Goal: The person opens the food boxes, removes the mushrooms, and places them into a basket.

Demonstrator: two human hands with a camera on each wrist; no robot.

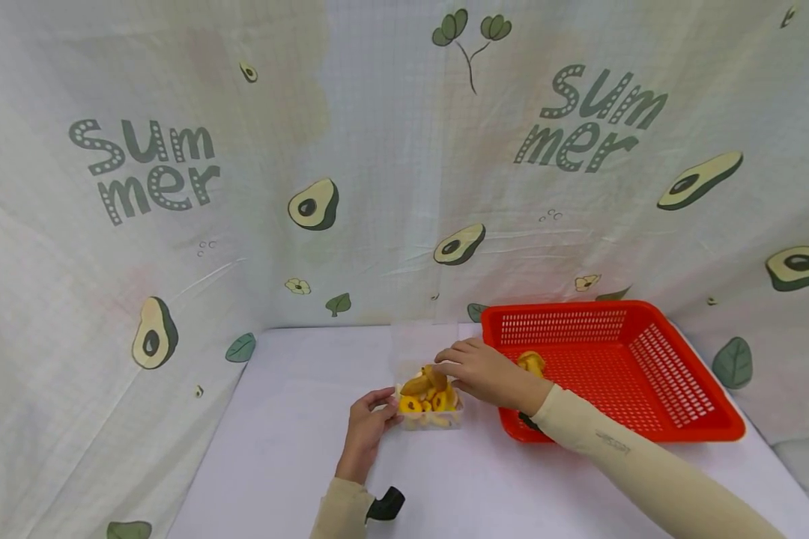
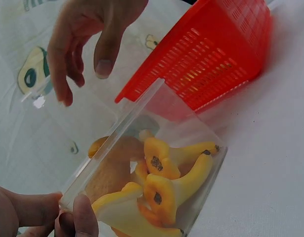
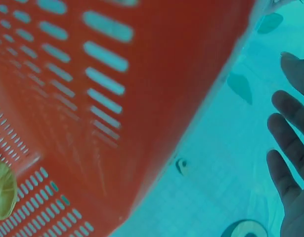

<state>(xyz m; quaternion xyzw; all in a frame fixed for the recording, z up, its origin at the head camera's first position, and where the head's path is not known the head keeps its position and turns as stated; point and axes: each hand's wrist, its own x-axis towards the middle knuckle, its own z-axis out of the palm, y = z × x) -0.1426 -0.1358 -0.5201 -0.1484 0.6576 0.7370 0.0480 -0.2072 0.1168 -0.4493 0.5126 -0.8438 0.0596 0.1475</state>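
Observation:
A small clear plastic box (image 1: pixel 414 421) stands on the table, filled with several yellow mushrooms (image 2: pixel 194 175). One larger brownish-yellow mushroom (image 1: pixel 416 385) lies on top of the pile. From the left side, my left hand (image 1: pixel 366 430) pinches the box's rim between thumb and fingers, seen close up in the left wrist view. My right hand (image 1: pixel 479 370) hovers at the box's right side, above the rim. Its fingers (image 3: pixel 290 140) are spread and loosely extended, with nothing in them.
A red perforated basket (image 1: pixel 600 374) sits to the right of the box. Inside, near its left wall, lies another yellow mushroom (image 1: pixel 531 363). A clear raised lid (image 1: pixel 423 340) shows behind the box. A printed cloth (image 1: pixel 377 150) hangs behind the white table (image 1: pixel 276 434).

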